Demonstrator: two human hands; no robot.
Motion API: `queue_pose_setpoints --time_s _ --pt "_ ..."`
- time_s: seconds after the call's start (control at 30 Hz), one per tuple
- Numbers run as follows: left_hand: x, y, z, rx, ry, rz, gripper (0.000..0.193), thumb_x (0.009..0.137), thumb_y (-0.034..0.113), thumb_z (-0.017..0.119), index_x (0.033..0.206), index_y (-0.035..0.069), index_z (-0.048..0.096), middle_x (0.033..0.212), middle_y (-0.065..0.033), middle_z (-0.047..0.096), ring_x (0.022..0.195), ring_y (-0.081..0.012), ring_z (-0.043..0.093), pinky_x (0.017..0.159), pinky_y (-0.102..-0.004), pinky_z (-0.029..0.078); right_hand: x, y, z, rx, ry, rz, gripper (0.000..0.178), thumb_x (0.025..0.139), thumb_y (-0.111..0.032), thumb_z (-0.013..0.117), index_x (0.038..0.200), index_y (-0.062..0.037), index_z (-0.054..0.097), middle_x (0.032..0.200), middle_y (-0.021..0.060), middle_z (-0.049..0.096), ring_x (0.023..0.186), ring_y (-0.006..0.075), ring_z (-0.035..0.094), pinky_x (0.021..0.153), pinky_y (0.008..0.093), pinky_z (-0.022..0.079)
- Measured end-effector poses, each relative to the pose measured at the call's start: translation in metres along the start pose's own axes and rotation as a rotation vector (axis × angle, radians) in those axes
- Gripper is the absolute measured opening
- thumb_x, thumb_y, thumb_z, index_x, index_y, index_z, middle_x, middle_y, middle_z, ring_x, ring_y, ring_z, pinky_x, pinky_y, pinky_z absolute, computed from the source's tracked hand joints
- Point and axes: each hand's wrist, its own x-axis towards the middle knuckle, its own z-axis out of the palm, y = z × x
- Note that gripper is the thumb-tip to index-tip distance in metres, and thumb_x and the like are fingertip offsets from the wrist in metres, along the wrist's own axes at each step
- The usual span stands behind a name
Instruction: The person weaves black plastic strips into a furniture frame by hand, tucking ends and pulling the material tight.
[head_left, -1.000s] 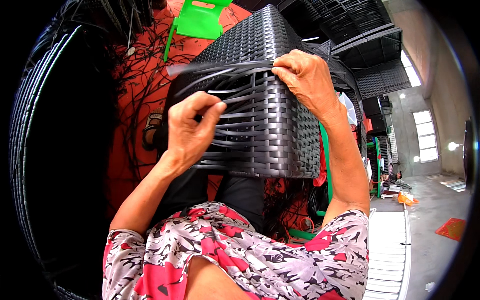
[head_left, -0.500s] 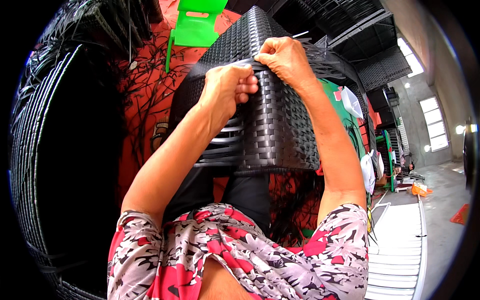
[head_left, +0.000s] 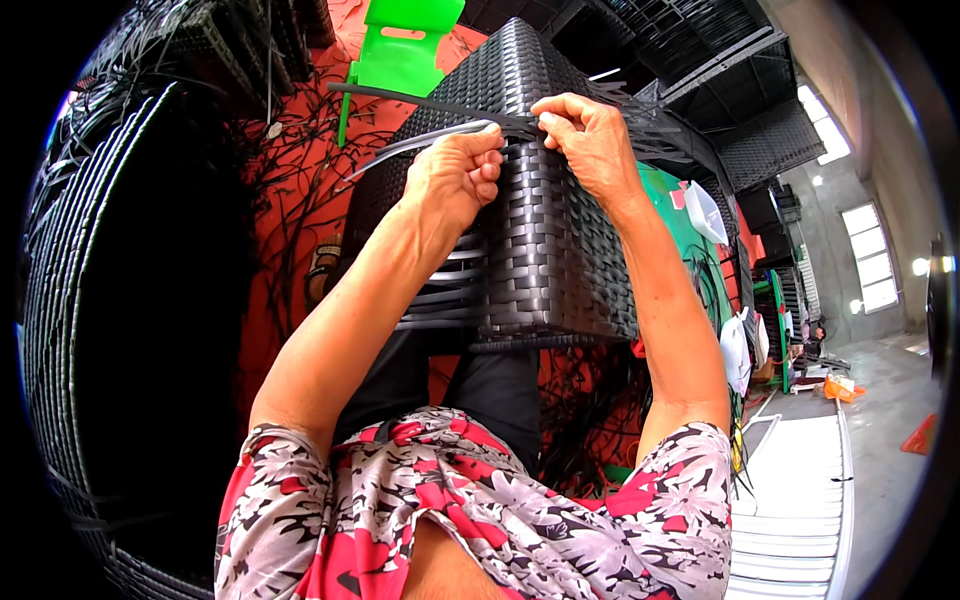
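A black woven wicker piece [head_left: 535,230] stands in front of me, its corner ridge running away from me. My left hand [head_left: 455,175] is closed on a flat black strip [head_left: 415,142], thumb and forefinger pinching it just left of the ridge; the strip's loose end trails out to the left. Another black strip [head_left: 390,95] sticks out leftward above it, from the weave near my right hand. My right hand [head_left: 592,145] is over the ridge, its thumb and forefinger pinched together at the strip's end by the weave. The fingertips partly hide that spot.
A green plastic chair [head_left: 400,55] stands beyond, on a red floor [head_left: 300,140] strewn with black strips. At the left is a large dark woven panel [head_left: 70,300]. Loose strips and stacked woven frames [head_left: 770,140] lie at the right, with a white slatted panel [head_left: 790,500] lower down.
My right hand has shifted slightly right and down, its fingertips now farther from the left hand. Two strips now stick out to the left. The left hand has moved slightly down and left.
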Motion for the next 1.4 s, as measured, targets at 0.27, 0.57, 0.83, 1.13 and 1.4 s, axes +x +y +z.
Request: queue_pose_setpoints --time_s 0.27,0.57,0.83,1.13,1.4 --pt "0.021 0.001 -0.009 -0.136 -0.016 -0.037 0.012 0.083 0.009 0.065 0.079 0.004 0.055 0.066 -0.0057 0.056 0.051 -0.0109 0.049 0.043 -0.022 0.036 -0.001 -0.003 0.006 -0.047 -0.006 -0.031 0.015 0.085 -0.003 0.059 0.096 -0.0024 0.068 0.079 0.0012 0.066 0.065 0.0043 0.056 0.058 0.0197 0.045" --pt "0.012 -0.004 -0.002 0.051 0.08 0.14 0.023 0.089 0.025 0.054 0.08 0.004 0.057 0.067 -0.0071 0.058 0.055 -0.015 0.052 0.048 -0.0291 0.043 -0.003 -0.007 0.009 -0.493 0.048 -0.361 0.012 0.077 0.001 0.059 0.085 0.0009 0.068 0.082 0.0113 0.064 0.074 0.0233 0.063 0.067 0.0313 0.049" --pt "0.017 -0.012 -0.005 -0.006 0.056 0.222 0.013 0.084 0.015 0.062 0.086 0.003 0.057 0.067 -0.0057 0.059 0.053 -0.0134 0.054 0.046 -0.0271 0.045 -0.01 -0.014 0.01 -0.655 0.012 -0.395 0.009 0.076 -0.004 0.059 0.08 -0.0023 0.066 0.084 0.0164 0.059 0.077 0.0334 0.061 0.069 0.0409 0.05" --pt "0.018 -0.047 0.003 0.049 -0.044 0.261 0.019 0.084 0.018 0.065 0.082 -0.001 0.061 0.068 -0.007 0.059 0.05 -0.0125 0.053 0.044 -0.0258 0.044 -0.034 0.007 -0.006 -0.533 0.171 -0.28 0.003 0.073 0.0 0.062 0.075 0.0005 0.061 0.078 0.0133 0.057 0.075 0.0313 0.058 0.067 0.0398 0.048" --pt "0.022 -0.072 0.0 0.106 -0.092 0.33 0.021 0.084 0.018 0.068 0.077 -0.001 0.062 0.07 -0.0091 0.062 0.048 -0.011 0.054 0.041 -0.0241 0.044 -0.053 0.023 -0.018 -0.545 0.216 -0.347 0.01 0.071 0.0 0.065 0.08 -0.0007 0.065 0.081 0.0113 0.06 0.077 0.0291 0.059 0.07 0.0373 0.048"
